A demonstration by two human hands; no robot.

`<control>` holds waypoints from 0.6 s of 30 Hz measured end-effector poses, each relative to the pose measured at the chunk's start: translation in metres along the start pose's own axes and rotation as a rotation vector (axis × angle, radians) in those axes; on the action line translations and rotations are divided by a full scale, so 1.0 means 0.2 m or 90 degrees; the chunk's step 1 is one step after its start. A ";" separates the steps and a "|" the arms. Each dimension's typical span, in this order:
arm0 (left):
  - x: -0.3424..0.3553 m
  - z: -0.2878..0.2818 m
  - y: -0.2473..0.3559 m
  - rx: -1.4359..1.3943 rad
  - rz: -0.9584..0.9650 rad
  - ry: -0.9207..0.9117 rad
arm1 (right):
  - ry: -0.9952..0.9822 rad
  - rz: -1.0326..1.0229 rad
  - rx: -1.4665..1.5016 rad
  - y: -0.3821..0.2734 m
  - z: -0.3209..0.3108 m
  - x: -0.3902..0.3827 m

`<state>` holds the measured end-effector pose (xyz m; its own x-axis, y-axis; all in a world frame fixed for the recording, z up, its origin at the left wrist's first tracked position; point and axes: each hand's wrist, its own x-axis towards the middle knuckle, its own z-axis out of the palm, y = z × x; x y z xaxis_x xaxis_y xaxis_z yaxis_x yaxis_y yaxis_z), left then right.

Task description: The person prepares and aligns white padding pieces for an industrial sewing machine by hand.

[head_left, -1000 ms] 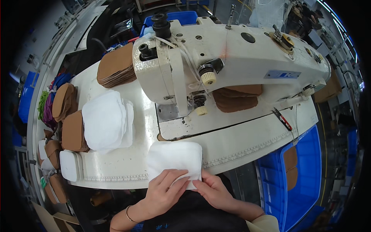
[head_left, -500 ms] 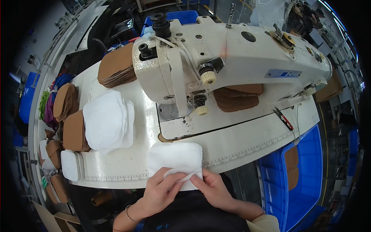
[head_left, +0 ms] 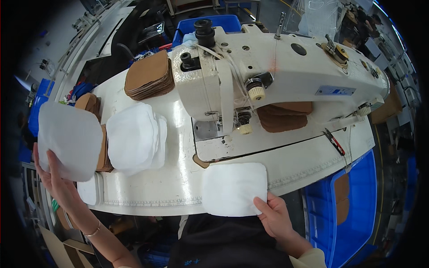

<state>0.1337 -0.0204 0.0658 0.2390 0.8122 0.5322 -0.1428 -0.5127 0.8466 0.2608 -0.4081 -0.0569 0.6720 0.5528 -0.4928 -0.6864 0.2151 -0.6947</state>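
At the far left, my left hand (head_left: 53, 178) is raised and pinches a white rounded-square fabric pad (head_left: 70, 138) by its lower edge. My right hand (head_left: 275, 214) grips the lower right corner of another white pad (head_left: 234, 185), thumb on top, at the table's front edge. A stack of white pads (head_left: 134, 138) lies on the table between the hands, left of the sewing machine (head_left: 223, 80). Beyond it stands a stack of brown rounded-square pieces (head_left: 147, 73). More brown pieces (head_left: 286, 116) lie under the machine's arm.
A small white stack (head_left: 91, 190) and brown stacks (head_left: 89, 103) line the table's left edge. Red-handled thread snips (head_left: 335, 142) lie on the right of the table (head_left: 178, 187). A blue bin (head_left: 357, 196) holding brown pieces stands at the right; another blue bin (head_left: 212, 21) is behind the machine.
My hands have separated. The left has swung far left and up with one white pad; the right has shifted right, with the other pad now lying flat. The whole view has shifted slightly.
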 end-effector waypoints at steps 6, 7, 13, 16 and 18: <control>-0.17 0.28 -0.12 0.407 0.248 -0.325 | -0.062 0.002 -0.048 0.03 0.05 0.00; -0.25 0.33 -0.13 0.421 0.104 -0.485 | -0.064 0.002 -0.031 0.02 0.07 0.01; -0.54 0.37 -0.08 0.380 0.217 -0.510 | -0.109 -0.016 -0.092 0.07 0.04 0.04; -0.71 0.42 0.07 0.196 0.117 -0.552 | -0.165 0.027 -0.067 0.10 0.06 0.08; -0.82 0.46 0.10 0.120 0.112 -0.720 | -0.186 0.063 -0.005 0.08 0.12 0.08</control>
<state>0.1793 -0.1892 -0.0042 0.9657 0.0620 0.2521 -0.1367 -0.7041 0.6968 0.2546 -0.3760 -0.0633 0.4931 0.7789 -0.3874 -0.7418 0.1438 -0.6550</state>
